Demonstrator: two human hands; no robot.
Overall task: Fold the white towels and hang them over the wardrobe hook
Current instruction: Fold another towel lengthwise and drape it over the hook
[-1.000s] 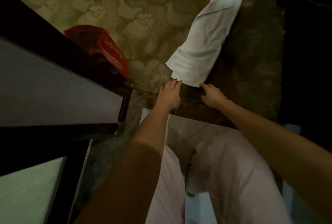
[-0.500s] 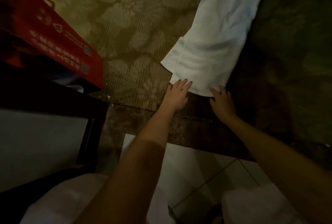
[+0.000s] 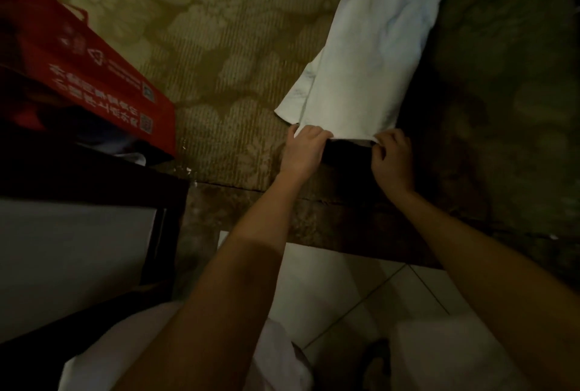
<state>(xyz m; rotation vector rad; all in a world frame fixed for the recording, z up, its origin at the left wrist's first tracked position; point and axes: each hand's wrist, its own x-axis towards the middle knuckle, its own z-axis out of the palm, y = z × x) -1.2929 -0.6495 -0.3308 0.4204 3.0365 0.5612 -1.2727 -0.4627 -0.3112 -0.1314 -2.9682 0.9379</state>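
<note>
A white towel (image 3: 370, 54) is lying stretched out on the patterned carpet (image 3: 219, 45), running from the upper right of the frame down toward the centre. The left hand (image 3: 303, 152) and right hand (image 3: 392, 158) are each pinching a corner of its near edge, fingers curled round the cloth and lifting it slightly. A red box (image 3: 94, 76) is sitting at the left of the frame.

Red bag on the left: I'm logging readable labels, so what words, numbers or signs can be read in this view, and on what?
Red paper carrier bag: rows of white printed characters, upside down to the camera, too blurred to read.
Same bag: a white triangular sign and two square codes, detail unreadable.
White cloth towel: no text visible.
</note>
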